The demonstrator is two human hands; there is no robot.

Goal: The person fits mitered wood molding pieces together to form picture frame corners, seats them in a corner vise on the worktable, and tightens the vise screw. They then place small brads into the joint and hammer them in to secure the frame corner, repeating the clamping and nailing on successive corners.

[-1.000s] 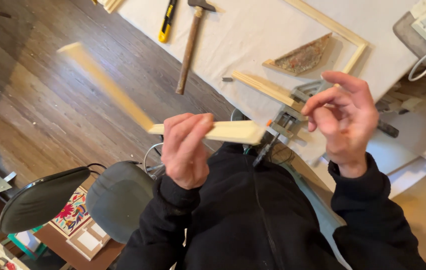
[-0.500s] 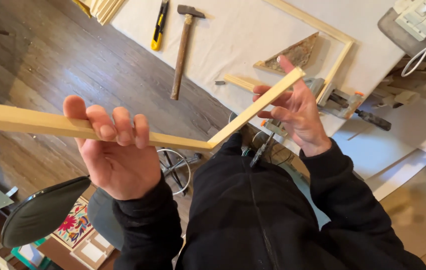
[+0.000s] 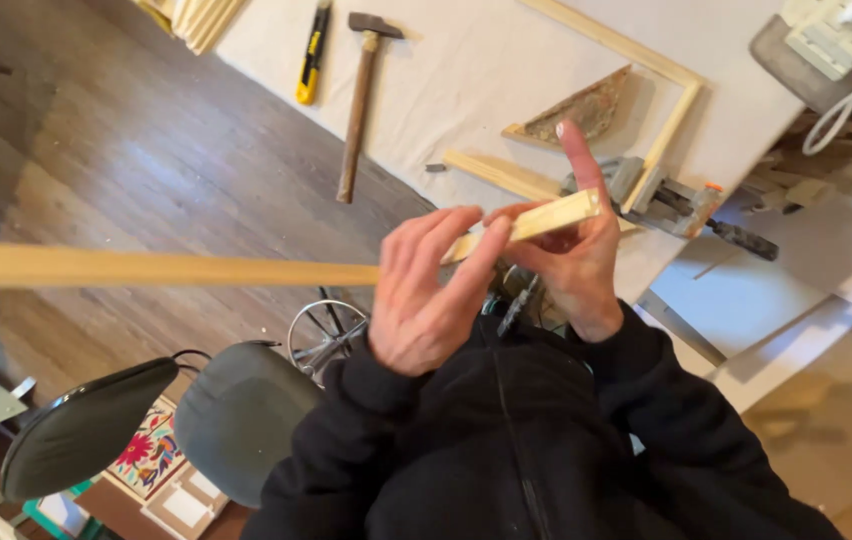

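Note:
I hold two pale wooden strips that meet at an angle in front of my chest. The long strip (image 3: 146, 268) runs out past the left edge. My left hand (image 3: 421, 300) is closed over the spot where they meet, with its fingers across the wood. The short strip (image 3: 546, 217) slants up to the right and lies in my right hand (image 3: 576, 262), whose index finger points straight up behind it. The joint itself is hidden under my left fingers.
Ahead stands a table under a white cloth (image 3: 486, 60) with a hammer (image 3: 356, 110), a yellow utility knife (image 3: 311, 55), a pale wooden frame (image 3: 668, 110), a triangular wood piece (image 3: 586, 110) and a metal clamp (image 3: 686, 205). Grey chairs (image 3: 236, 420) stand at lower left.
My left hand has slid right along the long strip to the corner beside my right hand. The strips have turned, and the short one now lies flatter.

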